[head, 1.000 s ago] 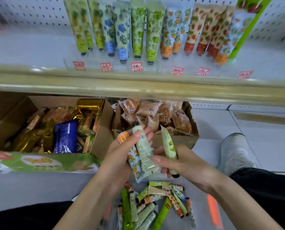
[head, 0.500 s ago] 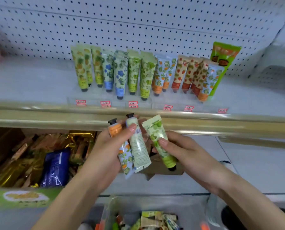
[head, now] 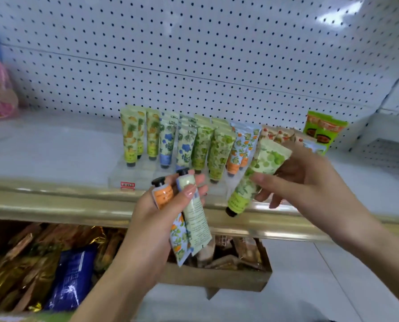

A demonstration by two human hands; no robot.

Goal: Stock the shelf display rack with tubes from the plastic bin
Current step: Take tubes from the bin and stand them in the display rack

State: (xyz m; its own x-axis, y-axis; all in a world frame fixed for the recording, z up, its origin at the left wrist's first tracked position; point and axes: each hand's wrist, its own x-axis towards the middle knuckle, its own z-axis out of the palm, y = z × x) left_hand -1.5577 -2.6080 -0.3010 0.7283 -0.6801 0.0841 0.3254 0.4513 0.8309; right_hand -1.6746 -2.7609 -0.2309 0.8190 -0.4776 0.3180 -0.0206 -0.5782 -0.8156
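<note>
My left hand (head: 156, 219) grips two tubes, caps up: an orange-patterned tube (head: 178, 240) and a pale green tube (head: 197, 219) under my thumb. My right hand (head: 310, 182) pinches a green leaf-print tube (head: 254, 175), cap down, tilted just in front of the clear display rack (head: 133, 175). The rack on the white shelf holds rows of upright tubes (head: 201, 147) in yellow, blue, green, orange and red prints, caps down. The plastic bin is out of view.
A gold shelf rail (head: 54, 205) runs across in front of the rack. Below it stand cardboard boxes of snacks (head: 217, 277), with a blue packet (head: 71, 282) at lower left. A green box (head: 321, 129) stands behind the rack's right end. White pegboard (head: 194, 54) backs the shelf.
Both hands have risen from over the bin up to the shelf. The right hand's green tube has moved up and right toward the rack. The bin has dropped out of view.
</note>
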